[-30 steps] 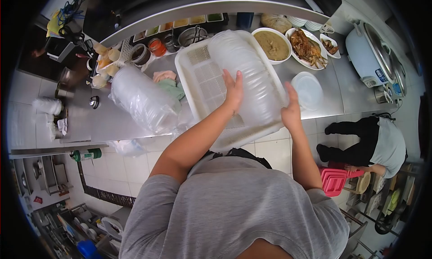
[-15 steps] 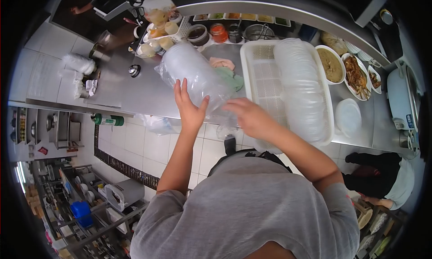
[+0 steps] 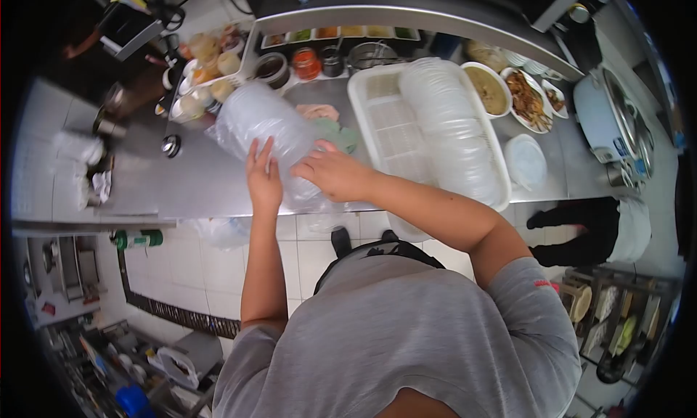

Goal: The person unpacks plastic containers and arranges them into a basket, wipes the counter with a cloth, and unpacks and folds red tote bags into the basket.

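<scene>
A stack of clear plastic containers in a plastic bag (image 3: 263, 124) lies on the steel counter. My left hand (image 3: 264, 178) rests against its near side with the fingers spread. At the bag's right end is my right hand (image 3: 328, 173), its fingers bent onto the loose plastic; whether they grip it is hard to tell. To the right, a white perforated basket (image 3: 377, 120) holds a long row of stacked clear plastic pieces (image 3: 454, 131). Behind my right hand lie a green cloth (image 3: 337, 136) and a pink cloth (image 3: 318, 112).
Sauce jars (image 3: 306, 64) and a bottle basket (image 3: 210, 73) stand at the back. Bowls of food (image 3: 488, 90), a white round lid (image 3: 526, 161) and a rice cooker (image 3: 599, 113) are right. A call bell (image 3: 170, 146) sits left. Another person (image 3: 632, 229) is at the far right.
Both hands have moved left from the basket to the bagged stack. Since half a second ago, my right hand has come closer to my left, onto the bag. The view has shifted too.
</scene>
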The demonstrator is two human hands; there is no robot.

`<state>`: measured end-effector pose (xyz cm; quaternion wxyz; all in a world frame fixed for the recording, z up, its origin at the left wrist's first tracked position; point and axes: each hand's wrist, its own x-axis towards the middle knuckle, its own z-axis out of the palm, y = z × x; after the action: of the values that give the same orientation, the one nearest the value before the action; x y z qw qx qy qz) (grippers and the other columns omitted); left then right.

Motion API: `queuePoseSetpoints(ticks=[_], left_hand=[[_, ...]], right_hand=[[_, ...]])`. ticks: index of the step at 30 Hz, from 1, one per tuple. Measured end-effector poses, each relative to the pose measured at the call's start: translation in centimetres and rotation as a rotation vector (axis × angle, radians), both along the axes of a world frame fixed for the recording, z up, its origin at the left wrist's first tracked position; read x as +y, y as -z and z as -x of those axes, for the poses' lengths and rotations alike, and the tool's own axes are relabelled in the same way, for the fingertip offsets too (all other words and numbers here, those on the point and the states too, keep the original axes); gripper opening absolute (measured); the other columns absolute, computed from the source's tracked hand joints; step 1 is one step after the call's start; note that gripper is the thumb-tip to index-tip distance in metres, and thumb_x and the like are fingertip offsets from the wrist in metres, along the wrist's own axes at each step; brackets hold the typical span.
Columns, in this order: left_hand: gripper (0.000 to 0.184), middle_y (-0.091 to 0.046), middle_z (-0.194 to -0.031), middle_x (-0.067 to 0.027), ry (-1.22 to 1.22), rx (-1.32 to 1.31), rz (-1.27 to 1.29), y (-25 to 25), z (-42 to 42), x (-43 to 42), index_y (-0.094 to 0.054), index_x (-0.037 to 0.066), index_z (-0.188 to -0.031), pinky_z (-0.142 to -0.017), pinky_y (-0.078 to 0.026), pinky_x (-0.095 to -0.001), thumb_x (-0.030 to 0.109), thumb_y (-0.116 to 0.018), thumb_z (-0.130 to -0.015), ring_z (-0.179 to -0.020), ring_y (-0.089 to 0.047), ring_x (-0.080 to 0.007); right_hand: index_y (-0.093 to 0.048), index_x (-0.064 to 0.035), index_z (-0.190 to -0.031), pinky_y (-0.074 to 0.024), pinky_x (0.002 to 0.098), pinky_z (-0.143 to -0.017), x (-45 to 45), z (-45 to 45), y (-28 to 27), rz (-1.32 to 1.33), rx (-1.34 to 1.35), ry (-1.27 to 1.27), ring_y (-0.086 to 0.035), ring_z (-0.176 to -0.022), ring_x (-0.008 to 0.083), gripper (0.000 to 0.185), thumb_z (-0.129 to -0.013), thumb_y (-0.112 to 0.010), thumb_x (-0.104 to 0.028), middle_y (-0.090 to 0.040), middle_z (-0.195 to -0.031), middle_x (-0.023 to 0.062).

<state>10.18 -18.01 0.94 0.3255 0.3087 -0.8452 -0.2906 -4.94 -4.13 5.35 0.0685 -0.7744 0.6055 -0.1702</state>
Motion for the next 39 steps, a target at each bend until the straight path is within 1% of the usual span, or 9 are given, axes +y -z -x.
queuePoseSetpoints(ticks=[7, 9, 12, 17, 23, 27, 32, 35, 39], left_hand=[[0.048, -0.044, -0.137, -0.0191, -0.166, 0.134, 0.095, -3.8, 2.1, 2.4, -0.050, 0.006, -0.132, -0.104, -0.034, -0.0402, 0.008, -0.060, -0.085, -0.124, -0.045, -0.0347], [0.052, -0.044, -0.137, -0.0195, 0.053, 0.215, 0.219, -5.7, 5.0, 4.4, -0.047, 0.003, -0.132, -0.105, -0.033, -0.0420, 0.015, -0.064, -0.084, -0.125, -0.043, -0.0351], [0.053, -0.040, -0.139, -0.0227, 0.579, 0.231, -0.097, -6.8, 13.2, 8.9, -0.049, 0.004, -0.130, -0.106, -0.032, -0.0407, 0.024, -0.065, -0.084, -0.128, -0.039, -0.0371], [0.073, -0.028, -0.147, -0.0227, 0.383, 0.024, -0.112, -0.5, 29.6, 10.9, -0.034, 0.000, -0.141, -0.111, -0.024, -0.0457, 0.042, -0.060, -0.087, -0.137, -0.027, -0.0370], [0.073, -0.040, -0.135, -0.0199, 0.521, -0.065, -0.067, -1.5, 32.2, 17.3, -0.033, 0.004, -0.141, -0.110, -0.013, -0.0598, 0.043, -0.062, -0.085, -0.130, -0.034, -0.0361], [0.055, -0.049, -0.121, -0.0174, 0.536, 0.068, 0.151, 0.6, 30.7, 20.0, -0.046, 0.006, -0.131, -0.109, -0.022, -0.0535, 0.030, -0.064, -0.085, -0.118, -0.045, -0.0356], [0.044, -0.049, -0.121, -0.0169, 0.649, 0.232, 0.054, 0.9, 29.7, 18.7, -0.052, 0.007, -0.126, -0.105, -0.031, -0.0459, 0.021, -0.063, -0.086, -0.116, -0.046, -0.0354], [0.040, -0.050, -0.122, -0.0135, 0.301, 0.287, 0.096, -0.1, 27.9, 18.2, -0.053, 0.006, -0.124, -0.102, -0.033, -0.0432, 0.023, -0.061, -0.088, -0.118, -0.046, -0.0315], [0.054, -0.038, -0.139, -0.0157, 0.075, 0.365, -0.614, 4.3, 28.1, 15.0, -0.037, 0.008, -0.137, -0.108, -0.028, -0.0400, 0.039, -0.049, -0.094, -0.127, -0.039, -0.0308]], right_hand=[[-0.057, -0.0097, -0.110, -0.0407, 0.0385, -0.095, 10.1, 6.3, -8.5, 0.604, -0.676, 0.463, -0.055, -0.103, 0.0278, 0.057, -0.056, -0.074, -0.001, -0.056, -0.108, 0.0105], [-0.056, -0.0083, -0.110, -0.0433, 0.0366, -0.091, 14.9, 9.3, -8.6, 0.677, -0.519, 0.617, -0.054, -0.105, 0.0266, 0.056, -0.057, -0.071, 0.004, -0.056, -0.110, 0.0100], [-0.056, -0.0073, -0.108, -0.0423, 0.0369, -0.092, 20.3, 12.4, -7.8, 0.741, -0.263, 0.922, -0.054, -0.105, 0.0287, 0.055, -0.056, -0.070, 0.007, -0.057, -0.109, 0.0103], [-0.056, -0.0076, -0.107, -0.0405, 0.0393, -0.094, 22.8, 17.7, -6.8, 0.880, -0.073, 1.027, -0.053, -0.105, 0.0323, 0.056, -0.055, -0.069, 0.006, -0.059, -0.108, 0.0112], [-0.058, -0.0072, -0.108, -0.0397, 0.0422, -0.095, 21.0, 24.1, -7.4, 0.819, 0.076, 0.909, -0.054, -0.106, 0.0334, 0.051, -0.058, -0.066, 0.001, -0.061, -0.107, 0.0130], [-0.063, -0.0049, -0.107, -0.0458, 0.0402, -0.088, 16.3, 28.6, -7.4, 0.316, -0.287, 0.828, -0.060, -0.099, 0.0361, 0.045, -0.062, -0.059, 0.000, -0.063, -0.106, 0.0197], [-0.053, -0.0074, -0.125, -0.0396, 0.0402, -0.098, 9.2, 30.5, -1.9, -0.106, -0.057, 0.705, -0.049, -0.117, 0.0373, 0.059, -0.066, -0.057, -0.001, -0.054, -0.127, 0.0189], [-0.045, -0.0067, -0.134, -0.0350, 0.0388, -0.103, 7.9, 29.7, -0.1, -0.197, 0.007, 0.699, -0.041, -0.127, 0.0366, 0.066, -0.069, -0.056, 0.000, -0.048, -0.135, 0.0187], [-0.039, -0.0046, -0.138, -0.0334, 0.0371, -0.107, 10.5, 31.5, -0.8, 0.050, -0.302, 0.633, -0.042, -0.128, 0.0341, 0.068, -0.073, -0.059, -0.003, -0.045, -0.137, 0.0196]])
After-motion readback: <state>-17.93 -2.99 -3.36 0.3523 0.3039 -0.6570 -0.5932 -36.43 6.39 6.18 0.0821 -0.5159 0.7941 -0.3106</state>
